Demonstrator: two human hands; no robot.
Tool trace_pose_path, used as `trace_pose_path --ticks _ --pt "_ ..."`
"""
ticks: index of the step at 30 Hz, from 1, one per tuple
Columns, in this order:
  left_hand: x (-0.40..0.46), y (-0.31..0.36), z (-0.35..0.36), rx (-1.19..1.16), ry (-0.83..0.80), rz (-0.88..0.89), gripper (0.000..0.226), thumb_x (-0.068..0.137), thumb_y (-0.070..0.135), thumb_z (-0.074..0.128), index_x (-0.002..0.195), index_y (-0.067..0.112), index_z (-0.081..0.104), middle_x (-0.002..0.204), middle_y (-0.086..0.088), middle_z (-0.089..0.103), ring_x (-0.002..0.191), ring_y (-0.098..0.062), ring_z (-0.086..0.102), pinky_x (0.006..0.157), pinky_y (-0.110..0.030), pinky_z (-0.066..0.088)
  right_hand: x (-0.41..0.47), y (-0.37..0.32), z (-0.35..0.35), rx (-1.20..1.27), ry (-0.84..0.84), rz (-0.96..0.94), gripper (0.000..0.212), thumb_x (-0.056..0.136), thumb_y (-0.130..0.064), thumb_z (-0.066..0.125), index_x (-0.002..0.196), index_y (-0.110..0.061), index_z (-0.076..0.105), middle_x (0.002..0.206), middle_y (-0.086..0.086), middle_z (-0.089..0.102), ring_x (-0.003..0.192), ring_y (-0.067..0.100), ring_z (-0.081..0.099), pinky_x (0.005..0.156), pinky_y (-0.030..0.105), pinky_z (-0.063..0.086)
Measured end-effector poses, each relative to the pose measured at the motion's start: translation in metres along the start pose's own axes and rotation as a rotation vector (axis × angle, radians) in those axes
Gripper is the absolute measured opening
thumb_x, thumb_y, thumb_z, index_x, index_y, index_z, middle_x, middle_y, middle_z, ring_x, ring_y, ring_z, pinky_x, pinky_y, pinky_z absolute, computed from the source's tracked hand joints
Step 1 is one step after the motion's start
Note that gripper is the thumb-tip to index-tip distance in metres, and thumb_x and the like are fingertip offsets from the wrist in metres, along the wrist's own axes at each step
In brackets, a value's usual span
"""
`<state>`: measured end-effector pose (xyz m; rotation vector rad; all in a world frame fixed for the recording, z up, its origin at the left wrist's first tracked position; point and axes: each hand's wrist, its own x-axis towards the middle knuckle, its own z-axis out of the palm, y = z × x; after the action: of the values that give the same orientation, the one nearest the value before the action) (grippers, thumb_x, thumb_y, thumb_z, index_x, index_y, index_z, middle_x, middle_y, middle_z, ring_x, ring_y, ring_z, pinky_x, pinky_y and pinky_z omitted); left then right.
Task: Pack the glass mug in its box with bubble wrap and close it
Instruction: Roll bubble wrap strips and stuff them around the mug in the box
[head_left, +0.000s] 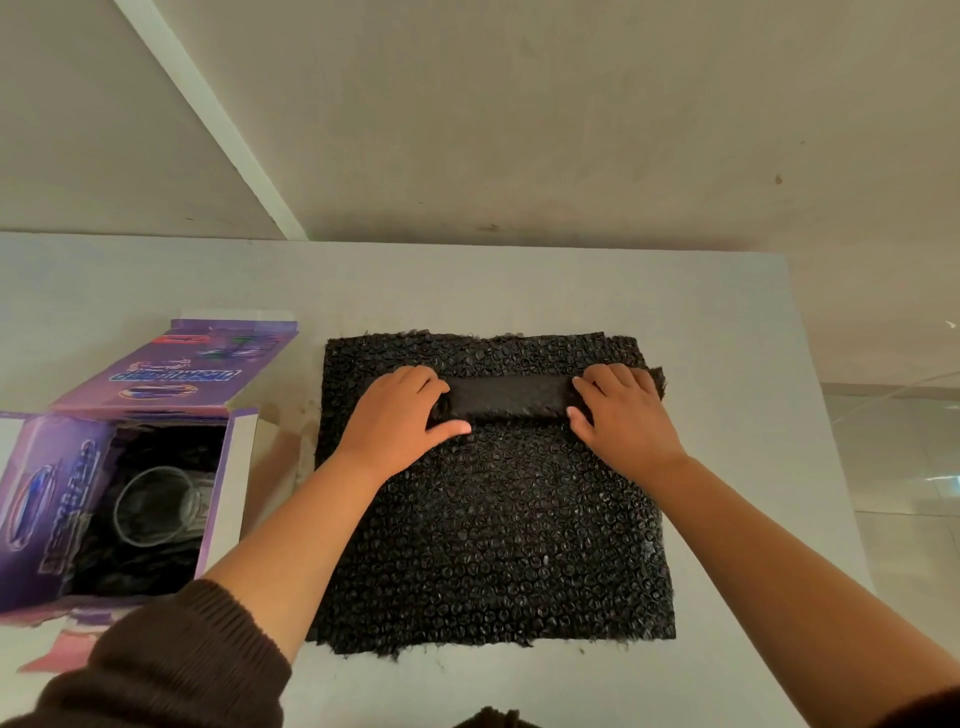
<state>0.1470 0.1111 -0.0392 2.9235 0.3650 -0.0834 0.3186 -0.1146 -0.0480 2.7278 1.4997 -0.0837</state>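
Note:
A black bubble wrap sheet lies flat on the white table. Near its far edge a strip of it is folded or rolled into a band. My left hand grips the band's left end, thumb in front and fingers over the top. My right hand grips the band's right end the same way. At the left stands the purple box, its top flaps open. Inside it sits the clear glass mug, upright among more black wrap.
The white table ends at the right and at the far side, with floor tiles beyond the right edge. A beige wall rises behind. The box's long lid flap lies out toward the far side.

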Motion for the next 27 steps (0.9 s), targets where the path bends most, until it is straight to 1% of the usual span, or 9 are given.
trace_pose_path --ticks 2,4,9,11,14,18,21,23,27 --pt "0.0 -0.003 0.001 -0.044 -0.05 -0.018 0.057 0.086 0.054 0.055 0.127 0.014 0.054 0.127 -0.002 0.056 0.118 -0.02 0.051 0.096 -0.035 0.043 0.002 0.004 -0.004 0.043 -0.058 -0.025 0.049 0.086 -0.044 0.057 0.121 -0.01 0.059 0.115 0.007 0.06 0.107 0.027 0.055 0.097 0.043 0.04" --pt "0.006 -0.006 -0.003 -0.104 -0.043 -0.048 0.051 0.091 0.045 0.053 0.133 0.016 0.048 0.132 -0.002 0.054 0.122 -0.019 0.049 0.1 -0.034 0.041 0.008 0.007 -0.007 0.069 -0.071 -0.032 0.045 0.088 -0.038 0.055 0.125 -0.013 0.054 0.118 0.005 0.061 0.109 0.026 0.056 0.101 0.042 0.035" --pt "0.035 -0.014 -0.017 -0.105 -0.045 -0.095 0.049 0.096 0.04 0.046 0.138 0.016 0.039 0.106 -0.006 0.067 0.091 -0.023 0.063 0.089 -0.036 0.045 0.039 0.009 -0.017 0.209 -0.011 0.105 0.024 0.094 -0.03 0.046 0.116 -0.018 0.045 0.098 0.002 0.068 0.08 0.025 0.064 0.101 0.038 0.03" --pt "0.046 -0.021 -0.017 -0.05 -0.059 -0.097 0.05 0.096 0.04 0.046 0.139 0.015 0.037 0.115 -0.008 0.064 0.103 -0.027 0.059 0.097 -0.039 0.04 0.052 0.013 -0.018 0.222 -0.018 0.13 0.022 0.095 -0.03 0.045 0.113 -0.018 0.043 0.101 0.004 0.066 0.079 0.028 0.063 0.102 0.04 0.028" --pt "0.058 -0.026 -0.011 -0.057 -0.044 -0.077 0.046 0.095 0.029 0.052 0.137 0.017 0.039 0.134 -0.007 0.051 0.124 -0.027 0.044 0.105 -0.04 0.032 0.067 0.016 -0.016 0.183 -0.037 0.172 0.025 0.094 -0.031 0.049 0.115 -0.018 0.045 0.113 0.006 0.058 0.096 0.029 0.057 0.104 0.046 0.023" --pt "0.065 -0.018 -0.002 -0.242 -0.036 0.056 0.043 0.094 0.0 0.045 0.134 0.014 0.048 0.135 -0.006 0.051 0.121 -0.024 0.048 0.103 -0.038 0.038 0.075 0.012 -0.01 0.073 0.009 0.127 0.027 0.089 -0.024 0.058 0.116 -0.017 0.057 0.126 0.008 0.047 0.12 0.03 0.037 0.103 0.048 0.022" --pt "0.063 -0.016 0.007 -0.308 -0.089 -0.004 0.044 0.1 0.022 0.04 0.143 0.017 0.037 0.146 -0.004 0.04 0.132 -0.022 0.037 0.112 -0.034 0.028 0.074 0.007 -0.004 0.203 -0.036 0.052 0.03 0.093 -0.019 0.05 0.121 -0.012 0.057 0.124 0.008 0.055 0.115 0.027 0.046 0.102 0.038 0.03" --pt "0.059 -0.021 0.012 -0.257 -0.168 -0.018 0.057 0.098 0.041 0.041 0.149 0.021 0.024 0.153 -0.001 0.028 0.139 -0.02 0.024 0.115 -0.034 0.018 0.069 0.006 -0.003 0.319 -0.061 0.071 0.038 0.095 -0.032 0.047 0.127 -0.012 0.053 0.126 0.008 0.056 0.115 0.026 0.049 0.1 0.037 0.037" --pt "0.056 -0.026 0.017 -0.216 -0.167 0.017 0.065 0.096 0.04 0.045 0.15 0.022 0.016 0.156 -0.002 0.019 0.144 -0.021 0.014 0.116 -0.033 0.006 0.06 0.006 0.002 0.322 -0.126 0.06 0.057 0.091 -0.049 0.048 0.141 -0.021 0.039 0.141 0.006 0.044 0.128 0.026 0.041 0.107 0.037 0.033"
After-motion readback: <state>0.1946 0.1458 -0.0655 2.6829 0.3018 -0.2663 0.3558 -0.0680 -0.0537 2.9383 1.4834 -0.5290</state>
